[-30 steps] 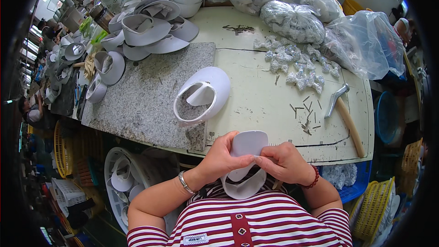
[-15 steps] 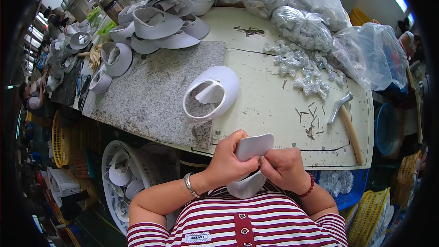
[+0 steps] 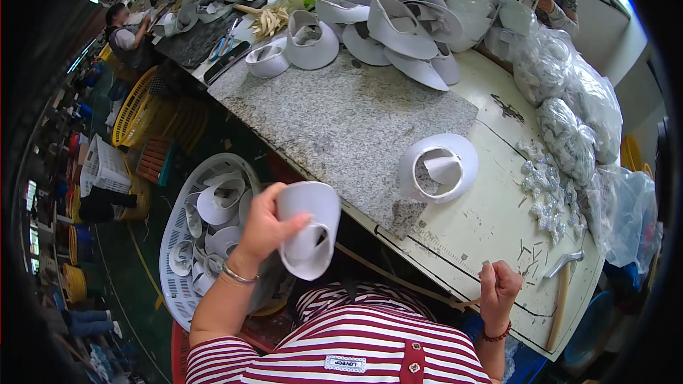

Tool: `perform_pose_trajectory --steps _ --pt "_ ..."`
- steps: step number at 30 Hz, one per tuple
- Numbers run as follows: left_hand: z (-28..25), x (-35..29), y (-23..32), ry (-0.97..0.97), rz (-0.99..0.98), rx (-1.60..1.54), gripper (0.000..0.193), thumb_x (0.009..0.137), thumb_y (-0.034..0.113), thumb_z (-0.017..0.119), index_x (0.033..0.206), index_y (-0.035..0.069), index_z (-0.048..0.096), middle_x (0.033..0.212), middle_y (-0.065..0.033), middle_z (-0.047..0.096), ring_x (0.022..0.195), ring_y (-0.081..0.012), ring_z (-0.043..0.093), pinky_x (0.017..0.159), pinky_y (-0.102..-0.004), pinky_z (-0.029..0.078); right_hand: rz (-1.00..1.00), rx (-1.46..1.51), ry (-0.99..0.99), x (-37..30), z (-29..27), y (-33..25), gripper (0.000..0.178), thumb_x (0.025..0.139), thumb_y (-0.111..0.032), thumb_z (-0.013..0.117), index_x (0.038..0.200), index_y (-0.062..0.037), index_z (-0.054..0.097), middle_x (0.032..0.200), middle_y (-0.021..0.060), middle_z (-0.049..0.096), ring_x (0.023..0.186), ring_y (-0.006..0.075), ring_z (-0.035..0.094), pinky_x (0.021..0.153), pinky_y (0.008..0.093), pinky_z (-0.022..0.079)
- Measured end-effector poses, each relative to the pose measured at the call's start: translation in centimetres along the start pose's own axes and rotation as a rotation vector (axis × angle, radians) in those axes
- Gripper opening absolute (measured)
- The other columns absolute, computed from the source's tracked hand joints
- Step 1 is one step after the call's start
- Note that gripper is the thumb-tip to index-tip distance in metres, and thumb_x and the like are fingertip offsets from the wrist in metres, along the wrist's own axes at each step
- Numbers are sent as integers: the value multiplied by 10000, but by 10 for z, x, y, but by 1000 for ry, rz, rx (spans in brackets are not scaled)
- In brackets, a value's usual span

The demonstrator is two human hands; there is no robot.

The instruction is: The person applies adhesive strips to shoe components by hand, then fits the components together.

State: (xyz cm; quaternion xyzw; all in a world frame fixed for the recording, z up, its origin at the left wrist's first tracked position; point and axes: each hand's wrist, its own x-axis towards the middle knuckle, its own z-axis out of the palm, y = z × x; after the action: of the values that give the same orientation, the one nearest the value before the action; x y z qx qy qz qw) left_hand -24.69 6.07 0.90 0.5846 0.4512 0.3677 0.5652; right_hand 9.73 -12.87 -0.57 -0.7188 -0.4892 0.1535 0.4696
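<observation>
My left hand (image 3: 265,231) grips a white shoe upper (image 3: 311,206) above the basket's right side, thumb across its front. The upper's rounded toe points up and its opening faces down towards me. Fingers curled into a fist, my right hand (image 3: 499,286) is at the front edge of the table; whether anything is inside it is hidden. Another white shoe upper (image 3: 461,160) lies on the table at the right edge of the grey stone slab (image 3: 341,110), a flap showing inside its opening.
A white basket (image 3: 171,249) of shoe uppers stands below the table at left. More uppers (image 3: 402,28) are piled at the slab's far edge. Sparkly bows (image 3: 548,192), plastic bags (image 3: 569,124) and a wooden-handled hammer (image 3: 562,291) are at right. Another person (image 3: 126,37) is at far left.
My hands have parted. My left hand has carried the shoe upper leftward towards the basket, while my right hand has let go of it and closed. The view has turned left.
</observation>
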Motion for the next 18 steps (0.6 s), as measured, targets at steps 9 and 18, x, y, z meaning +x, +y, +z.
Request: perform_pose_trajectory --steps 9,18 --pt "-267 -95 -161 1102 -113 -845 489 794 241 624 1204 -8 529 1167 -138 614 1080 -295 602 933 -398 486 -12 -74 -114 7 6 -4 286 920 -102 592 659 1 536 518 11 447 474 69 345 456 253 269" --pt "-206 -74 -180 1441 -581 613 775 713 140 708 1406 79 367 1451 -189 352 1355 -367 339 1105 -450 294 -86 -98 -100 5 13 -5 214 896 -43 606 700 15 547 501 22 397 444 89 335 436 263 278"
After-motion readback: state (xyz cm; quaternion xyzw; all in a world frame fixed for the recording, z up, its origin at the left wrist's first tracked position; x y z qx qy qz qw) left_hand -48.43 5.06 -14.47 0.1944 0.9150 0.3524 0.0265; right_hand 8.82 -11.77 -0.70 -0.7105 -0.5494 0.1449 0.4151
